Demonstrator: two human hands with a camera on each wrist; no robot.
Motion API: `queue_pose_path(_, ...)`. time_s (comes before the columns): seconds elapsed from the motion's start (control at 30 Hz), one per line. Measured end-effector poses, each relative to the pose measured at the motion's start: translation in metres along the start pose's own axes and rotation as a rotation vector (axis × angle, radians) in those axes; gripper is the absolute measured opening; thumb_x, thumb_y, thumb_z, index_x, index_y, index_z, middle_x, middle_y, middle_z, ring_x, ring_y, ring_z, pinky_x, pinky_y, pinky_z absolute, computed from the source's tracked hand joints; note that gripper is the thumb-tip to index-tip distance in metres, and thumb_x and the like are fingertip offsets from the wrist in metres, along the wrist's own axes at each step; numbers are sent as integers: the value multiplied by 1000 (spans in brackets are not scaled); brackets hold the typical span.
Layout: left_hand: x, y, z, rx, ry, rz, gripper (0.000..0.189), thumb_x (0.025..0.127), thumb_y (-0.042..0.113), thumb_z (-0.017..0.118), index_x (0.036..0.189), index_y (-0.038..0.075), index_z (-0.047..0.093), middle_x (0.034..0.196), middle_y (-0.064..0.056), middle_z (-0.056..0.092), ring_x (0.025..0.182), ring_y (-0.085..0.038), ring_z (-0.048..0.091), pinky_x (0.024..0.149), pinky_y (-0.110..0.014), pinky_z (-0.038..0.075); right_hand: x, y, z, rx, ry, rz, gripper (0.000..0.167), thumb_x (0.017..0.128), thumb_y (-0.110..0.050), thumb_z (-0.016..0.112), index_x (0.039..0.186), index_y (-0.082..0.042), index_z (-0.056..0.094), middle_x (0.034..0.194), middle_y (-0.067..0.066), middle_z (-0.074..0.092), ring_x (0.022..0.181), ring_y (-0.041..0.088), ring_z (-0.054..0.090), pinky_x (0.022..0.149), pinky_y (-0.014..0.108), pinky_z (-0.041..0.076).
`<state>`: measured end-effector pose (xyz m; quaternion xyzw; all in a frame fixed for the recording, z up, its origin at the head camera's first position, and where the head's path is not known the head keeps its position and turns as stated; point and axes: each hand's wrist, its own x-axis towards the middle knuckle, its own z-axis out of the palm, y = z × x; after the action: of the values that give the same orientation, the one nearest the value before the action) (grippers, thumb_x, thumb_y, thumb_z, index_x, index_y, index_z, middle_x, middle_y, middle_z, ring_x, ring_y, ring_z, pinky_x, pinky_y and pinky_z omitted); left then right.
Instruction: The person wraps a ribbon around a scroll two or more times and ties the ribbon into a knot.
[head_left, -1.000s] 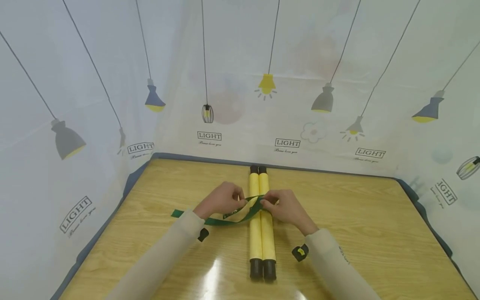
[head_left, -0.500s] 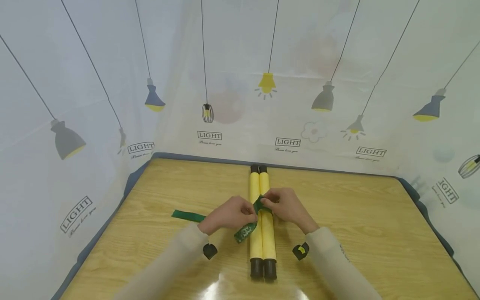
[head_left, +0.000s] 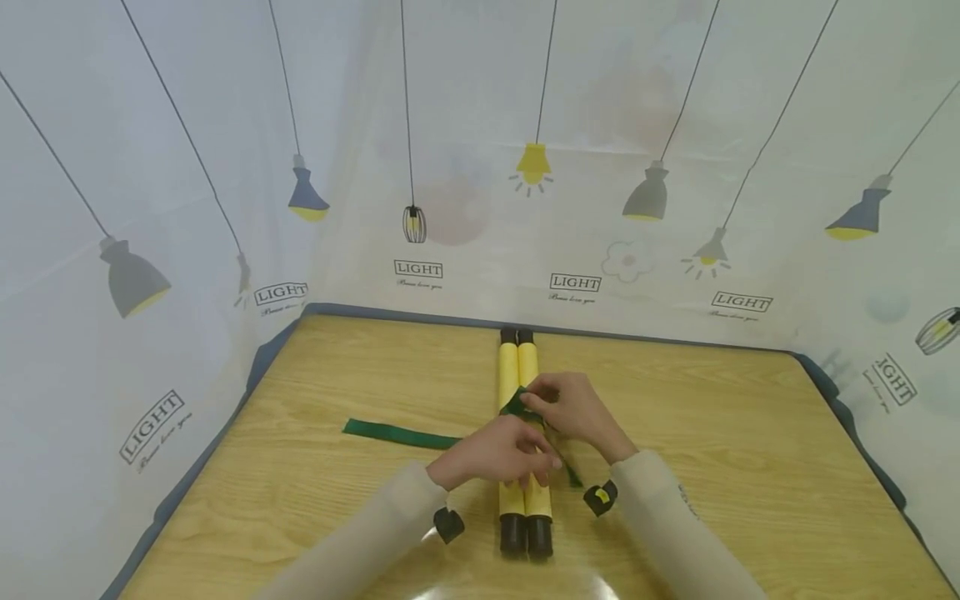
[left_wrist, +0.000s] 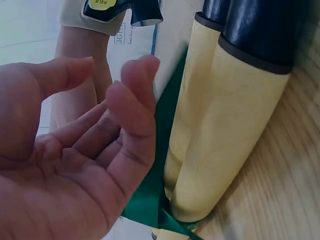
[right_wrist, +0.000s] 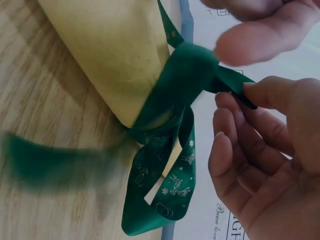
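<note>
Two yellow tubes with dark end caps lie side by side on the table, pointing away from me. A green ribbon with a pale print loops around their middle, and one tail stretches left over the wood. My right hand pinches a folded part of the ribbon between thumb and finger, just above the tubes. My left hand is over the tubes nearer to me. In the left wrist view its thumb and loosely bent fingers stand apart with nothing between them, and the ribbon passes behind them.
The wood-grain table has a blue-grey edge. White sheeting printed with hanging lamps stands around its back and sides. A black wrist camera hangs under the right sleeve, another under the left.
My left hand has moved right and toward me across the tubes, letting go of the ribbon end, which now hangs to the right of them. My right hand keeps its pinch.
</note>
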<state>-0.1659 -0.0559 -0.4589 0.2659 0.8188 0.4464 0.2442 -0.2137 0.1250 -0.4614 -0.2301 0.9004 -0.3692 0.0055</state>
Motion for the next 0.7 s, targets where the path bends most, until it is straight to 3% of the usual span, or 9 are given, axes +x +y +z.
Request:
queue_pose_path(0.07,0,-1,-2,20,2,-2,24,101,31,66,108,12,78,79,2,76,65,-19,71,53,-24,52,0,0,0,10,-3,4,13,99,-25,70,97,-16,78,90,-4,77,83,9,68,80,35,58)
queue_pose_path(0.2,-1,-5,-11,51,68,-17,20,102,28,66,102,13,79,85,2,75,70,-14,68,61,-25,54,0,1,0,7,1,-2,12,99,-24,70,96,-16,78,90,-3,77,83,8,69,79,34,58)
queue_pose_path(0.4,-2,-12,-29,60,225,2,12,100,26,68,96,17,75,94,-1,73,75,-18,68,63,-28,55,0,1,1,6,1,-1,10,98,-22,71,97,-17,79,91,-3,78,84,9,70,80,35,58)
queue_pose_path(0.53,-3,-15,-39,141,329,38,10,99,26,71,92,20,72,90,3,70,74,-12,62,63,-27,53,0,1,2,14,-7,-9,11,99,-23,71,99,-16,79,94,-2,78,86,11,72,80,36,59)
queue_pose_path(0.7,0,-18,-45,218,385,89,14,96,22,75,105,15,68,105,-3,68,83,-12,61,72,-29,54,1,0,2,12,-18,-5,12,99,-24,71,100,-16,79,93,-2,78,84,9,71,80,35,59)
